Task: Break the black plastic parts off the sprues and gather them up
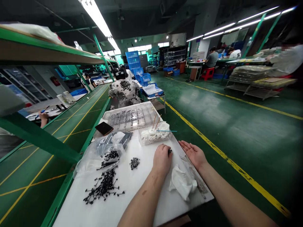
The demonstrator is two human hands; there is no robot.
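My left hand is curled palm-down over the white tabletop, with a small black part showing at its fingers. Most of what lies under those fingers is hidden. At the table's right edge my right hand is turned palm-up, its fingers stretched out and nothing visible on them. A crumpled white cloth lies between my forearms. To the left sit a little heap of small dark pieces and a bigger spread of black stalk-like plastic parts.
A clear plastic bag spills black parts at left, with a dark phone behind it. A clear box of white material holds thin sticks. Beyond stands a compartment tray. A green conveyor borders the table; a person sits ahead.
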